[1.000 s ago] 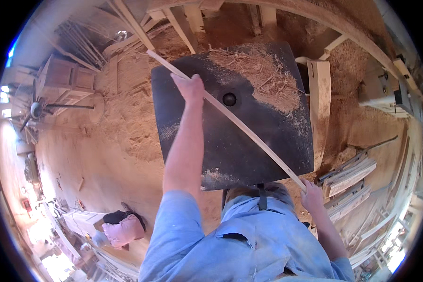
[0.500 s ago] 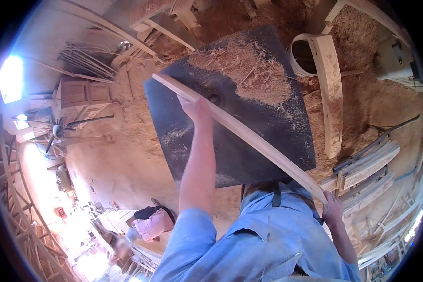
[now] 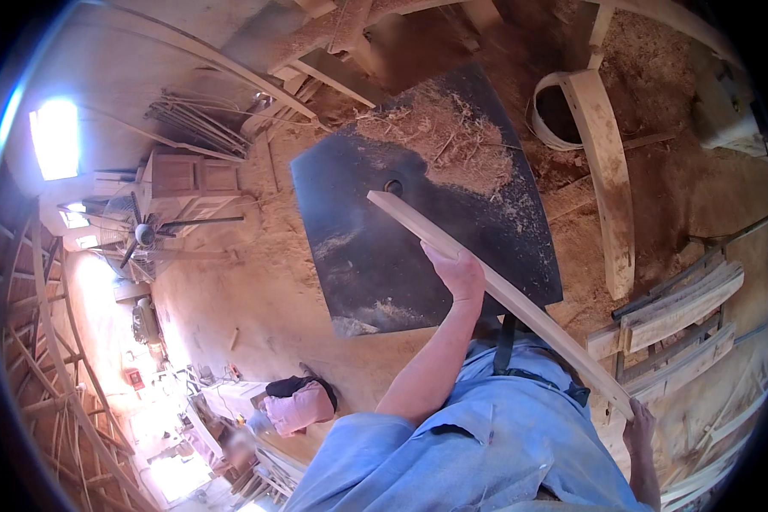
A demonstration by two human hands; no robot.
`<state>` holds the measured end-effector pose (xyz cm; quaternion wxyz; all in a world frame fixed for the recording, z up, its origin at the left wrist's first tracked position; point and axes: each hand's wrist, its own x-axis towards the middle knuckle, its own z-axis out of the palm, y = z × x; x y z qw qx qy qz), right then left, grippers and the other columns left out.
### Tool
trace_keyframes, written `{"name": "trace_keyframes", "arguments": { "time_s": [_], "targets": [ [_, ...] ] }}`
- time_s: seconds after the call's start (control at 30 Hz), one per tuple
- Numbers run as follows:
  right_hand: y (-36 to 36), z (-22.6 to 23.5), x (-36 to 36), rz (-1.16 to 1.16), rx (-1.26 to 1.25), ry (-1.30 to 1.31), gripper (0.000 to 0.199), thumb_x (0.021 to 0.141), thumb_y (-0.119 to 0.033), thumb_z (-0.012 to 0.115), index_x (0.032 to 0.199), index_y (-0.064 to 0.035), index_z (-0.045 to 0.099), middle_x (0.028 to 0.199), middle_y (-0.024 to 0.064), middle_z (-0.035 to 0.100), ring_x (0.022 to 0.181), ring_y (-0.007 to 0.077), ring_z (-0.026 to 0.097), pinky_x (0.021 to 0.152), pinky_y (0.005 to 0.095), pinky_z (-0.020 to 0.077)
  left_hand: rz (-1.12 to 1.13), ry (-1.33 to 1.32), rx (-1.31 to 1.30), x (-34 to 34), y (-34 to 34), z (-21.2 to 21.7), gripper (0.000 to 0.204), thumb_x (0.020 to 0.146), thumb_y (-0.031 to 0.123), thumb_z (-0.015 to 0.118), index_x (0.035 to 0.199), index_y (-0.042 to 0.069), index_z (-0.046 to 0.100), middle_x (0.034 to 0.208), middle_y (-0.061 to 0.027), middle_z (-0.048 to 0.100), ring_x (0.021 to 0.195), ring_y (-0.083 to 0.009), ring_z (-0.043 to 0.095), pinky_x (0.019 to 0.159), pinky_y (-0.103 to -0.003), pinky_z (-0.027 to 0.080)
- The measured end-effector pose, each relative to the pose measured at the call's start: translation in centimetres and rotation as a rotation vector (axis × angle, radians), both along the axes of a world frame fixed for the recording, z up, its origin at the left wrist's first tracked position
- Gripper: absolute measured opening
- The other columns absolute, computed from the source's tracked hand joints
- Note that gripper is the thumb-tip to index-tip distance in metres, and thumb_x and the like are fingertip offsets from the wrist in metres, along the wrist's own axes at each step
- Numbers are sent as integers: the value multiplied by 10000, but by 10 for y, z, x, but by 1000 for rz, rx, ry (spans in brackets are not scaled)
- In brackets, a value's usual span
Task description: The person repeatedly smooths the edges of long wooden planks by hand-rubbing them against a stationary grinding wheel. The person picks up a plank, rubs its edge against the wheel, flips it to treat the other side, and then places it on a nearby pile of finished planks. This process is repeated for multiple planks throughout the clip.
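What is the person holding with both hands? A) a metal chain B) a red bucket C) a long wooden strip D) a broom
C: the left hand grips the middle of a long, pale wooden strip and the right hand holds its near end, above the dark, sawdust-covered table.

Right hand (image 3: 639, 424) fingers behind strip (image 3: 495, 290)

One long wooden strip (image 3: 486, 282) is seen over one dark metal table (image 3: 358, 230), held by two hands, left (image 3: 457, 271) and right (image 3: 640, 424). One curved plank (image 3: 606, 162) and one fan (image 3: 145, 232) are counted.
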<state>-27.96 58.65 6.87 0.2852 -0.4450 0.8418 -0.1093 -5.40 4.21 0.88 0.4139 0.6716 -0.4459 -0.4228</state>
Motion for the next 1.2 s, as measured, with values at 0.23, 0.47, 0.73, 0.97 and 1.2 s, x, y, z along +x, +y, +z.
{"name": "trace_keyframes", "arguments": {
  "time_s": [0.23, 0.47, 0.73, 0.97, 1.2],
  "targets": [
    [2, -2, -5, 31, -20, -1, 410, 799, 53, 597, 1197, -23, 653, 1036, 220, 708, 939, 446, 666, 827, 512, 542, 6, 23, 4, -4, 2, 8, 904, 773, -18, 548, 1575, -146, 151, 1578, -310, 332, 1471, -367, 374, 1224, -353, 284],
    [-14, -1, -14, 83, 16, -6, 464, 785, 76, 597, 1239, -15, 624, 1085, 215, 713, 961, 429, 684, 816, 506, 554, 12, 25, -2, -2, -13, 4, 874, 778, -49, 534, 1566, -151, 170, 1573, -301, 347, 1469, -367, 379, 1226, -368, 281],
    [-72, -15, -11, 138, -79, 26, 421, 812, -2, 580, 1231, -7, 618, 1094, 220, 712, 988, 421, 684, 836, 517, 545, 44, 49, -130, 17, -77, -2, 754, 742, -89, 532, 1478, -69, 374, 1283, -171, 541, 1192, -277, 558, 1060, -323, 421],
    [-145, -25, 7, 147, -71, 105, 407, 775, -44, 580, 1172, -16, 663, 1112, 195, 708, 998, 406, 675, 883, 502, 533, 57, 102, -122, 51, -152, -13, 725, 789, -85, 506, 1497, -84, 350, 1369, -205, 519, 1257, -297, 544, 1090, -322, 400],
    [-237, -17, 36, 168, -250, 169, 429, 688, -48, 648, 1116, -37, 673, 1039, 145, 681, 962, 373, 645, 843, 481, 519, 110, 33, -206, 89, -223, -22, 476, 787, -53, 503, 1260, -14, 536, 1061, -94, 589, 941, -222, 616, 829, -307, 515]
  ]
}}
